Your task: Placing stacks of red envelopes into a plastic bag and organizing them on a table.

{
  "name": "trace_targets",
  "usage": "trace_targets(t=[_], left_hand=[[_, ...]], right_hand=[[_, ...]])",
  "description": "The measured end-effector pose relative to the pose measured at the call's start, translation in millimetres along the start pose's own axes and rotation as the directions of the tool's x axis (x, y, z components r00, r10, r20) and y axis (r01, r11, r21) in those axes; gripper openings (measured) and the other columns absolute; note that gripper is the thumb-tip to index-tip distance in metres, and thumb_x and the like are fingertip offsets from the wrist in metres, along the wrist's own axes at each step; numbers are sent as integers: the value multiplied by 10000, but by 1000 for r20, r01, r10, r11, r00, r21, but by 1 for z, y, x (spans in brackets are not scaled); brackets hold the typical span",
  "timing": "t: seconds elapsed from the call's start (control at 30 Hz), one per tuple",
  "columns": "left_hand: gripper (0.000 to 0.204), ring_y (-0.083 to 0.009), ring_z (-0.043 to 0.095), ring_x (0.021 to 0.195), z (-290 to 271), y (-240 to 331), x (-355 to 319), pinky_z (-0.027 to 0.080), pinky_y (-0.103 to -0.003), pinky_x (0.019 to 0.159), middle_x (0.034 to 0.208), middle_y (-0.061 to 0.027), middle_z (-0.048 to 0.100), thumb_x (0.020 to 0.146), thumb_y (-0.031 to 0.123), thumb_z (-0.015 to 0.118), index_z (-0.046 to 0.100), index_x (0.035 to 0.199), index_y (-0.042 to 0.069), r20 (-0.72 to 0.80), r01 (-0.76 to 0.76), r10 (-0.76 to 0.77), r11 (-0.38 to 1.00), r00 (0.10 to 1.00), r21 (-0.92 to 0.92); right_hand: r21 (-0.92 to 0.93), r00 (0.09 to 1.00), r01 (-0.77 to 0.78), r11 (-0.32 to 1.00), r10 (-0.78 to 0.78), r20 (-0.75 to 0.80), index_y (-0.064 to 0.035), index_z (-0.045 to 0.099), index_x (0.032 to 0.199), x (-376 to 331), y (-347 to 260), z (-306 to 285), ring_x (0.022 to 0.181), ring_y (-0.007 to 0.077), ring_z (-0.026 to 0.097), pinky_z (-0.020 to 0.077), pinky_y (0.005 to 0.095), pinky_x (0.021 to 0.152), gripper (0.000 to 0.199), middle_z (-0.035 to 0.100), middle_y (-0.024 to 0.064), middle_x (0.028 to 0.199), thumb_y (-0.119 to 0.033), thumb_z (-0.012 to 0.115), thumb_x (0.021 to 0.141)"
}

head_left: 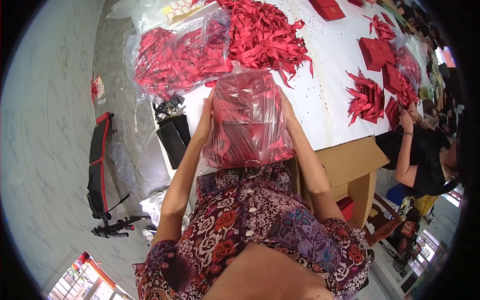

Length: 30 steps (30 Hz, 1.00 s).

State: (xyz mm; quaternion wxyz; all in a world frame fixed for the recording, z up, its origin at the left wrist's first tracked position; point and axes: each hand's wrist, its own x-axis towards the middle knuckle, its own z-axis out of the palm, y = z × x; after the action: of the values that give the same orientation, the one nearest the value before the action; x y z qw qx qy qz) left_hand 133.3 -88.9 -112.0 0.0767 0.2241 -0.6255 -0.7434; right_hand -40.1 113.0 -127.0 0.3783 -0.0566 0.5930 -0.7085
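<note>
A clear plastic bag (248,117) packed with red pieces, some like flat stacked boxes and some like ribbon, stands upright at the table's near edge, close against my body. My left hand (205,117) presses its left side, and my right hand (288,110) grips the right side, so the bag is held between them. The fingers of both hands are partly hidden behind the bag. Just beyond it lie a heap of loose red ribbons (267,37) and another clear bag of red ribbons (175,60).
A black case (173,140) lies left of my left forearm. An opened cardboard box (352,160) stands by my right arm. Red boxes (375,53) and a ribbon bundle (366,97) lie on the white table (320,117), where another person's hands (411,117) work at the right.
</note>
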Motion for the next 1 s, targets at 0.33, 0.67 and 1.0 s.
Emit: trace_targets(t=[0.33,0.67,1.0], left_hand=[[674,-278,339,1405,1,5,29,232,-428,1142,1537,-136,341,1010,543,307,313,1506,87,-167,71,-102,981,981,-182],[844,-285,221,1453,-8,31,51,89,-482,1169,1571,-186,235,952,700,226,196,1538,94,-166,74,-117,967,979,-245],[750,-244,246,1439,18,36,73,190,-346,1168,1582,-152,207,1009,594,250,161,1543,75,86,200,-187,959,979,-199]], right_hand=[[-137,991,109,985,-119,-66,9,522,1329,7,-46,1,1180,212,534,382,337,1042,485,573,129,1289,-346,374,1034],[-122,997,81,989,-83,-8,-40,517,1345,41,-40,-18,1209,206,519,373,353,1033,563,574,106,1288,-458,296,1039],[-34,974,-215,976,212,-86,-49,638,1149,58,-9,-11,874,145,615,485,275,766,616,654,34,1006,-608,518,919]])
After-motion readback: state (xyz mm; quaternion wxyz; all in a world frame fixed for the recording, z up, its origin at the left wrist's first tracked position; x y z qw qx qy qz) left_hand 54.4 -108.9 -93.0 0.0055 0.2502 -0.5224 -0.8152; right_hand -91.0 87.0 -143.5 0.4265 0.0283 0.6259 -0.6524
